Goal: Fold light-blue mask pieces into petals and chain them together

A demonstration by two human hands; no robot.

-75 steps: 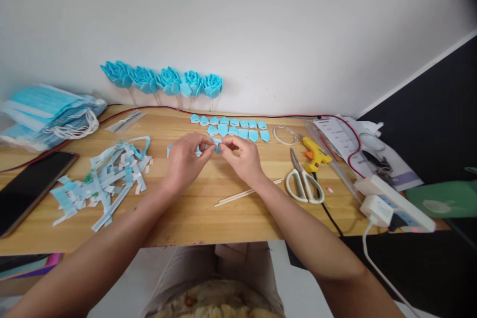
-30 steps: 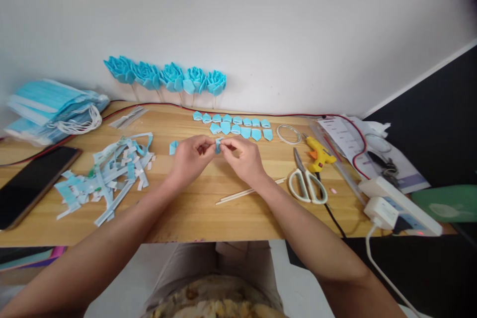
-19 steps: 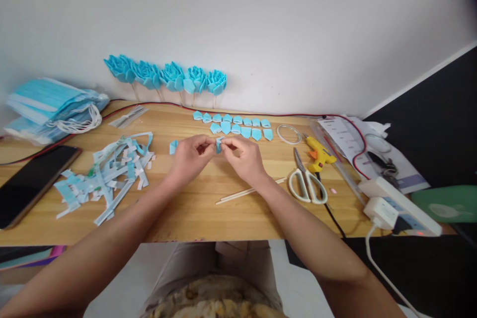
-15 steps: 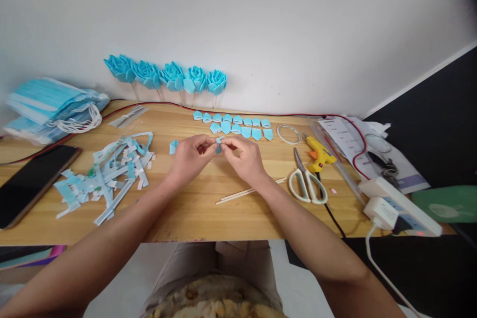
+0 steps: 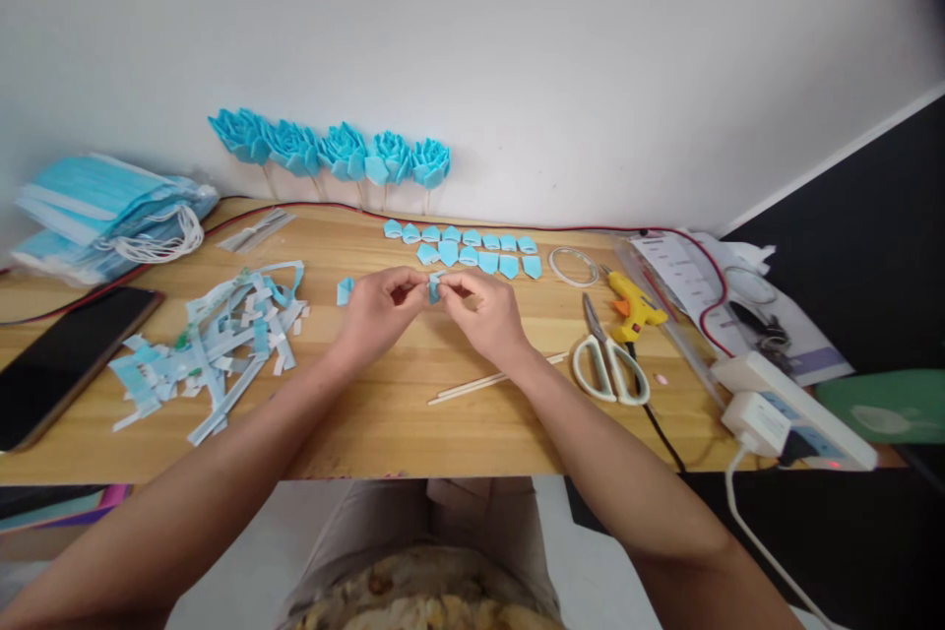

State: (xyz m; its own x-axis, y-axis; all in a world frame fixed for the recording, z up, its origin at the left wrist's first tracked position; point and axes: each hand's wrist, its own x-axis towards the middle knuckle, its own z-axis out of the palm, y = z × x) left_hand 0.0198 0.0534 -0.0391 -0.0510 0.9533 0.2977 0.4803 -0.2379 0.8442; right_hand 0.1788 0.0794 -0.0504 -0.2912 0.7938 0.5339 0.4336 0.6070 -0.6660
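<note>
My left hand (image 5: 376, 313) and my right hand (image 5: 483, 313) meet over the middle of the wooden table (image 5: 384, 413). Both pinch a small blue folded piece (image 5: 434, 286) between their fingertips. Just behind them lie two rows of several folded blue petals (image 5: 465, 251). One loose blue piece (image 5: 344, 290) rests left of my left hand. Several finished blue flowers (image 5: 332, 150) on sticks lean against the wall.
A pile of cut mask strips (image 5: 214, 340) and a phone (image 5: 63, 359) lie at left, with stacked face masks (image 5: 103, 217) behind. Wooden sticks (image 5: 491, 380), scissors (image 5: 609, 364), a yellow glue gun (image 5: 631, 303), a tape ring (image 5: 572, 265), papers and a power strip (image 5: 793, 409) lie at right.
Both hands have stayed together at the table's middle, working the small blue piece with slight finger movements. The view has shifted a little.
</note>
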